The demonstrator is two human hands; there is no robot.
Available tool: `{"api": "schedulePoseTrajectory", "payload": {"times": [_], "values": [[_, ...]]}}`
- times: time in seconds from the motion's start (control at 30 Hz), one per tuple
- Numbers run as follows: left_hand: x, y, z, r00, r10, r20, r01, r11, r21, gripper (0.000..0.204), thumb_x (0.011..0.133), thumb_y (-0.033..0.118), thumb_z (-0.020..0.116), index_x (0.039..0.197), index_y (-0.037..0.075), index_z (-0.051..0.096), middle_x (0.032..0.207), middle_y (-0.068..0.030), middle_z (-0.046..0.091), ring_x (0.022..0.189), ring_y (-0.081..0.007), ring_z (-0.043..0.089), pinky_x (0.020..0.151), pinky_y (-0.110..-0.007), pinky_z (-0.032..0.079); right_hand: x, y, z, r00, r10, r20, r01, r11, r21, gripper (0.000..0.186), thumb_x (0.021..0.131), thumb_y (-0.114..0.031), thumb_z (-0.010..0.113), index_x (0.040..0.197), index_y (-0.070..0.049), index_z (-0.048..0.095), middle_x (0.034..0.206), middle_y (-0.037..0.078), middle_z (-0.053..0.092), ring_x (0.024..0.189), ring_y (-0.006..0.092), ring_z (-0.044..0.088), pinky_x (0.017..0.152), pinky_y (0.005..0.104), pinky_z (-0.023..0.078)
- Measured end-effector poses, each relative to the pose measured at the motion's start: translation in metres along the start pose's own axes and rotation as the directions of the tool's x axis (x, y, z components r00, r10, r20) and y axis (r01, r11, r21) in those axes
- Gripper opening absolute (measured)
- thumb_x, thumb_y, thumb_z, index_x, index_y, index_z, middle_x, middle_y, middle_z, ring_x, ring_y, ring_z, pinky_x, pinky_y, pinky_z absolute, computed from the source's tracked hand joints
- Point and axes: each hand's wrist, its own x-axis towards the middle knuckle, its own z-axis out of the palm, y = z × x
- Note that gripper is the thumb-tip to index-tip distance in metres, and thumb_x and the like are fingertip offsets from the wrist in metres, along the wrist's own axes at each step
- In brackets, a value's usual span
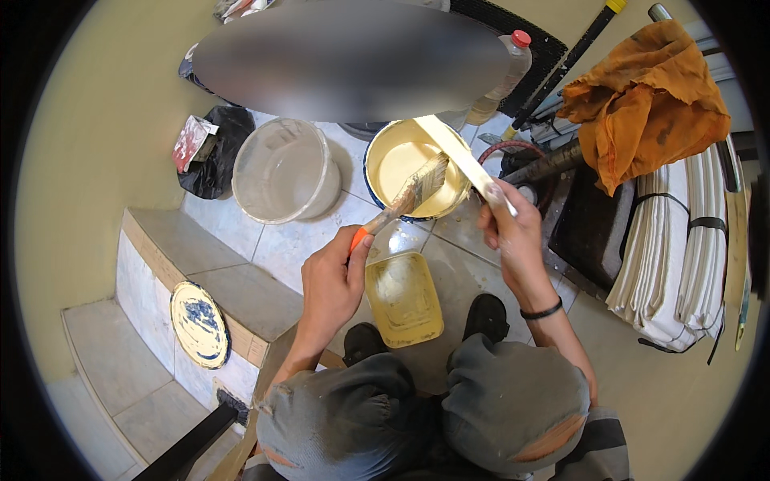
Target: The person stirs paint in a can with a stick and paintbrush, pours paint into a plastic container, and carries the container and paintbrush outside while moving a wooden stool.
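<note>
My left hand (333, 276) is closed round the handle of a paintbrush (407, 195), whose orange end shows at the thumb. The bristles, smeared with cream paint, are over a paint bucket (371, 178) that holds cream paint (401, 156). In my right hand (513, 224) is a flat stirring stick (455, 148) coated in the same cream, slanting up and left across the bucket's right side. Brush and stick come close together; whether they touch I cannot tell. Below the bucket, between my shoes, a shallow yellow plastic tray (405, 301) lies on the floor.
A greyish translucent bucket (286, 172) stands left of the paint. On the steps at left rests a paint-smeared lid (200, 325). An orange cloth (648, 100) hangs at right above folded white bundles (662, 248). A red-capped bottle (511, 68) stands behind; a blurred patch hides the far middle.
</note>
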Motion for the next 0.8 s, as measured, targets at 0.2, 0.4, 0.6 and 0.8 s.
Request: {"api": "schedulePoseTrajectory", "payload": {"times": [0.2,0.4,0.6,0.8], "values": [[-0.001,-0.001,0.003,0.998,0.007,-0.057,-0.010,0.998,-0.056,0.017,0.103,0.018,0.061,0.108,0.003,0.068,0.064,-0.0148,0.059,0.051,-0.0272,0.053,0.053,-0.038,0.042,0.001,0.013,0.003,0.991,0.106,0.081,-0.111,0.992,0.062,0.030,0.107,-0.025,0.060,0.124,-0.002,0.065,0.068,-0.002,0.055,0.051,0.0028,0.039,0.047,0.0209,0.030],[-0.001,-0.010,0.001,0.995,-0.055,-0.081,0.043,0.989,-0.139,0.018,0.104,0.018,0.061,0.109,0.003,0.069,0.064,-0.0134,0.058,0.051,-0.0200,0.050,0.053,-0.036,0.041,-0.036,0.020,-0.041,0.954,0.272,0.130,-0.292,0.939,0.180,0.028,0.106,-0.024,0.059,0.124,-0.003,0.065,0.067,-0.003,0.050,0.050,0.0052,0.036,0.047,0.0242,0.031],[0.001,-0.006,-0.001,0.997,-0.048,-0.054,0.043,0.996,-0.081,0.019,0.103,0.020,0.062,0.109,0.003,0.070,0.062,-0.0127,0.057,0.051,-0.0191,0.048,0.052,-0.035,0.039,-0.050,0.008,-0.054,0.988,0.142,-0.065,-0.145,0.988,-0.047,0.026,0.105,-0.016,0.062,0.126,-0.001,0.067,0.070,-0.002,0.058,0.055,0.0067,0.048,0.051,0.0240,0.039],[0.001,0.001,-0.001,0.999,-0.027,-0.032,0.024,0.997,-0.074,0.020,0.103,0.020,0.062,0.109,0.002,0.070,0.061,-0.0121,0.055,0.050,-0.0182,0.047,0.052,-0.035,0.039,0.000,0.004,-0.011,0.708,-0.659,0.256,0.614,0.394,-0.684,0.041,0.092,0.003,0.066,0.131,-0.006,0.069,0.078,0.008,0.061,0.060,0.0214,0.057,0.059,0.0328,0.049]]}}
